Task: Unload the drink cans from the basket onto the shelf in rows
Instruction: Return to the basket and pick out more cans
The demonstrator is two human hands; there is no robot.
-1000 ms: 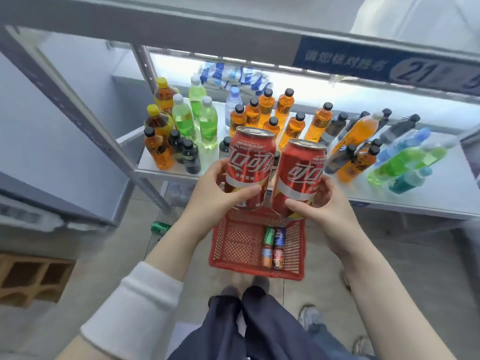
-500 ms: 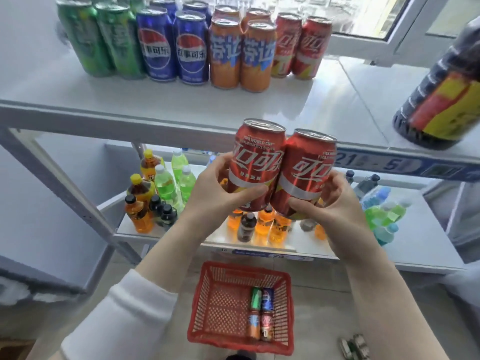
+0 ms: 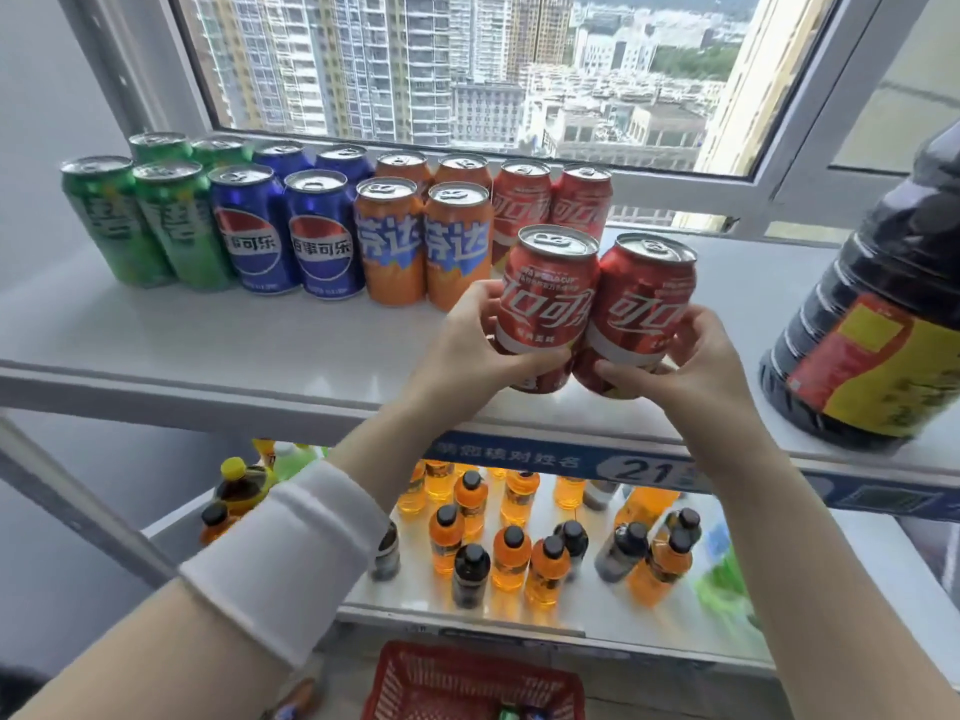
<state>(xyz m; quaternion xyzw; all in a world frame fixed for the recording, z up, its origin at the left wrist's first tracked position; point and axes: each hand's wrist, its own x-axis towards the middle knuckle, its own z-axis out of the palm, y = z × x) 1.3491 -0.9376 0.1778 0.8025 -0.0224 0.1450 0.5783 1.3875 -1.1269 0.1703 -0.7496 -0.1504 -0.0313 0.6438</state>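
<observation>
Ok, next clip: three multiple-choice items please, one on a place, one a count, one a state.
1. Where is the basket? A on a chair; B below the lower shelf; C on a cart.
2. How many orange cans stand on the top shelf? A two; B six; C four.
3. The left hand and right hand are: A each gripping a red can; B empty; C both on one can.
Key: 1 B, its rim shows under that shelf; 2 C, two in front, two behind; 3 A, fingers curl round a can each.
</observation>
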